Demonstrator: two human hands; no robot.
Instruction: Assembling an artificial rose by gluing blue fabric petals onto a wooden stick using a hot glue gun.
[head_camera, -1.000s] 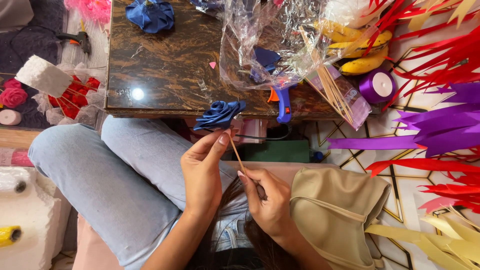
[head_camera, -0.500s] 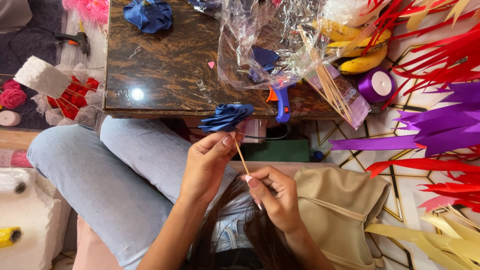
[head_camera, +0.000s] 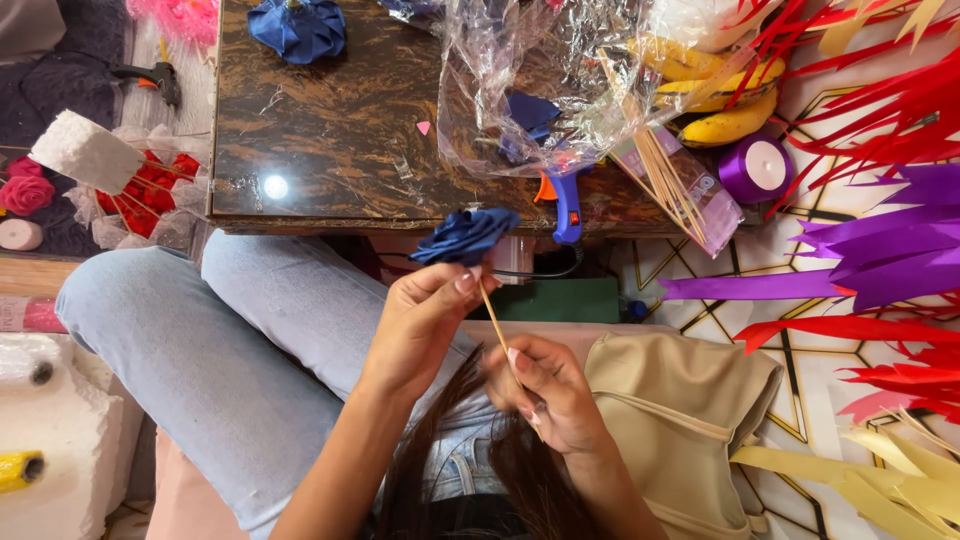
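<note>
- There is one view only, from the camera on my head, so no second view shares any part of the scene.
- It looks steeply down over my lap, facing the near edge of the tabletop (head_camera: 330, 150).
- It sits close: my left hand (head_camera: 425, 320) and right hand (head_camera: 545, 385) fill the middle, just short of that edge.
- The tabletop's far edge is cut off at the top; floor shows past its left and right edges.
</note>
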